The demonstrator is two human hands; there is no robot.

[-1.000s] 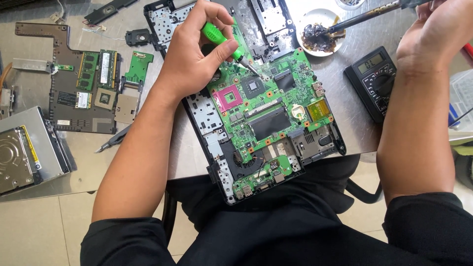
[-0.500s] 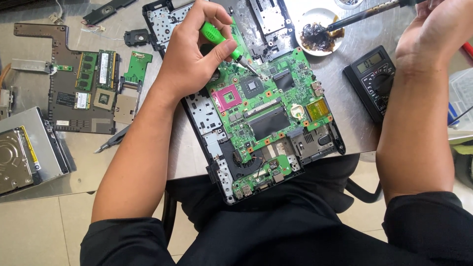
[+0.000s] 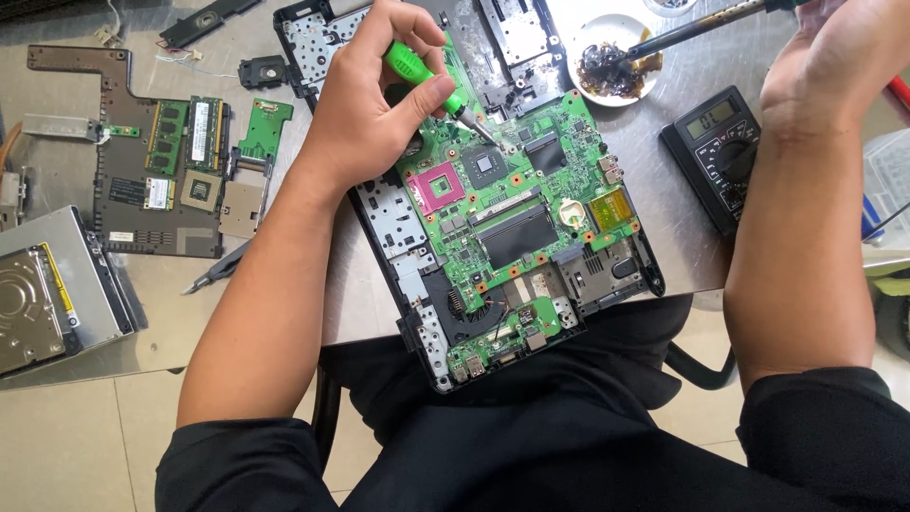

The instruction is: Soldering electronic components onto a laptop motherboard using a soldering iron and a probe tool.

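My left hand (image 3: pixel 374 104) grips a green-handled screwdriver (image 3: pixel 424 76), its metal tip resting on the upper part of a green laptop motherboard (image 3: pixel 512 218). The board lies in a black laptop base (image 3: pixel 417 303) that overhangs the table's near edge above my lap. At the top right, my right hand (image 3: pixel 834 57) holds a soldering iron (image 3: pixel 701 24). The iron's tip dips into a small white dish of dark flux (image 3: pixel 616 68).
A black multimeter (image 3: pixel 720 152) lies right of the board. On the left are a second dark circuit board (image 3: pixel 156 166), a small green card (image 3: pixel 263 128), tweezers (image 3: pixel 218 273) and a silver drive (image 3: pixel 43 294). Black laptop parts (image 3: pixel 512 38) sit at the top.
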